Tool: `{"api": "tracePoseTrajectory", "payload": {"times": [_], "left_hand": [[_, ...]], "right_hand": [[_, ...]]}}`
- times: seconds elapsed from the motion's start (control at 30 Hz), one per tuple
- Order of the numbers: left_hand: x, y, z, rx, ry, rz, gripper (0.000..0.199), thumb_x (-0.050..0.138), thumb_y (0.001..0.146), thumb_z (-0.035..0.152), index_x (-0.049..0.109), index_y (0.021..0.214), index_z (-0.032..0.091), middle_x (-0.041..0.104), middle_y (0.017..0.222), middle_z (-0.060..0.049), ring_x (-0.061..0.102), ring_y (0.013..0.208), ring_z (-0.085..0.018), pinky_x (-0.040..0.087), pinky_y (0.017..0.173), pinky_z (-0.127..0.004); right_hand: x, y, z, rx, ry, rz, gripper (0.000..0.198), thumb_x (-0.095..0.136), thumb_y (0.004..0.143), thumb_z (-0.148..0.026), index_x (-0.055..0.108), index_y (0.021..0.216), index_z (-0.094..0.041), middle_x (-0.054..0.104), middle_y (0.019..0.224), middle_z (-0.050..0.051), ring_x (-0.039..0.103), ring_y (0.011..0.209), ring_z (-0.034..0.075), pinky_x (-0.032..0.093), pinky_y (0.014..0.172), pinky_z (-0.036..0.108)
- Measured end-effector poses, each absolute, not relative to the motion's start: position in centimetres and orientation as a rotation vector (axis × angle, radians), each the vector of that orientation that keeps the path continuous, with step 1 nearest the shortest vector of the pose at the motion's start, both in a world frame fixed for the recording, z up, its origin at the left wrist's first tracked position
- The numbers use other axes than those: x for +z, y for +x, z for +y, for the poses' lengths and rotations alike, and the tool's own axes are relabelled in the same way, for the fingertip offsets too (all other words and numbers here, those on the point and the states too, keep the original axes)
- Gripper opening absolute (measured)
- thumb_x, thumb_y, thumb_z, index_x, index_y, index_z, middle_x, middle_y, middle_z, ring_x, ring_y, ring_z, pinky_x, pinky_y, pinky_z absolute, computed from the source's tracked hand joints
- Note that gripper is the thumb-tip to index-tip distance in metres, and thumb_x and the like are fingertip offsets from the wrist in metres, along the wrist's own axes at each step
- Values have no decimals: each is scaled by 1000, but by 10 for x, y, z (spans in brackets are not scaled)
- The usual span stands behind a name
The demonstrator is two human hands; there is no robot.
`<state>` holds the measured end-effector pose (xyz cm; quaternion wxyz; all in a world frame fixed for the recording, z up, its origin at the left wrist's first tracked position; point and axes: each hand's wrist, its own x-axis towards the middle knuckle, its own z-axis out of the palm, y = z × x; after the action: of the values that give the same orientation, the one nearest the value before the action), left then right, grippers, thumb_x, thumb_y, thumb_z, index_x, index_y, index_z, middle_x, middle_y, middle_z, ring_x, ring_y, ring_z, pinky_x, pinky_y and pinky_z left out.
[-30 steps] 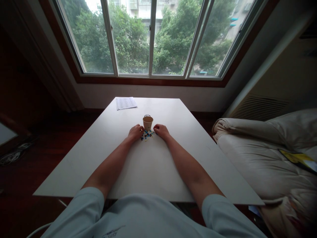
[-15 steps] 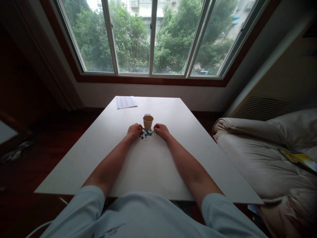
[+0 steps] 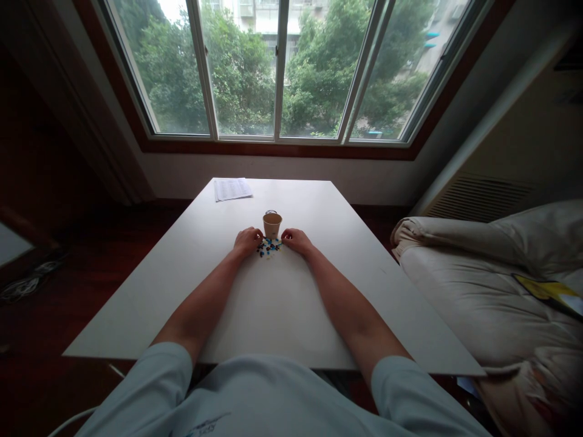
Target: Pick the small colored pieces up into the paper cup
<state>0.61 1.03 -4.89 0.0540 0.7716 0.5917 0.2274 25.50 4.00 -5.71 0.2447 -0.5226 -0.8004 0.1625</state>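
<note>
Though papers point(image 3: 232, 189) are illegible, left hand point(image 3: 248, 241) and right hand point(image 3: 296, 240) curl beside coloured bits point(image 3: 269, 246), any hold unclear.

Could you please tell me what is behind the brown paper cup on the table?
Behind the round, brown paper cup, part of a thin, dark looped object shows above its rim; the cup covers whatever lies lower.

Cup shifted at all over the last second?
No, not visibly: the brown cup stands in the same spot relative to the paper sheets and the far edge of the white table.
</note>
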Motion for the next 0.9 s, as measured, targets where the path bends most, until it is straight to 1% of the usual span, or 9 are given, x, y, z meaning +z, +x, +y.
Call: {"api": "tracePoseTrajectory", "payload": {"times": [0.23,0.43,0.67,0.8,0.9], "left_hand": [[-47,7,11,705,2339,1803,23,56,92,26,77,101,27,68,100,-4,62,87,-17,45,78,-27],[-45,10,8,663,2364,1803,21,58,91,30,77,101,27,68,97,-4,62,89,-18,46,81,-28],[-46,10,8,598,2359,1912,23,56,91,29,76,101,28,69,101,-5,62,93,-20,46,83,-30],[-45,10,8,598,2343,1898,24,56,89,27,76,101,28,69,101,-5,62,93,-19,46,82,-29],[-45,11,8,607,2320,1859,23,58,88,30,77,101,28,69,98,-4,62,91,-19,46,80,-29]], "right_hand": [[-61,252,40,372,-1489,-2152,17,64,83,-27,76,94,-23,71,88,1,59,78,14,40,67,22],[-61,250,41,330,-1502,-2187,16,65,84,-26,76,95,-24,71,88,1,59,79,14,41,70,22],[-62,251,43,318,-1467,-2219,15,66,83,-28,76,94,-25,69,87,1,59,80,14,41,70,21],[-61,250,43,327,-1487,-2221,16,67,83,-28,76,95,-25,70,89,1,59,81,14,42,70,21],[-60,250,41,342,-1501,-2185,15,66,84,-28,76,95,-25,70,89,1,59,80,14,42,70,22]]}}
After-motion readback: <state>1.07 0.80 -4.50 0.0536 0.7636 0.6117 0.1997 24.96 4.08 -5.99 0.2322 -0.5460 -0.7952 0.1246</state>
